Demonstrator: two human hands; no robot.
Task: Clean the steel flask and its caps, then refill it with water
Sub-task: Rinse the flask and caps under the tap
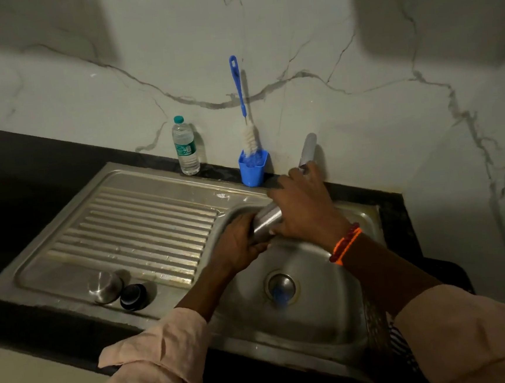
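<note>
Over the steel sink, my left hand grips the flask base, right hand wraps its body — I should hold firm, rubbing every side.

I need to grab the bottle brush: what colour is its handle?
Blue, with white bristles; the bottle brush stands in a blue cup, clearest in the head view.

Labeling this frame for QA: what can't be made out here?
Head view only:
- Steel flask: mouth and base hidden by the left hand and right hand.
- Tap: spout hidden behind the right hand; running water cannot be told.
- Water bottle: label too small.
- Blue thing in the sink's drain: blurred, unidentifiable.
</note>
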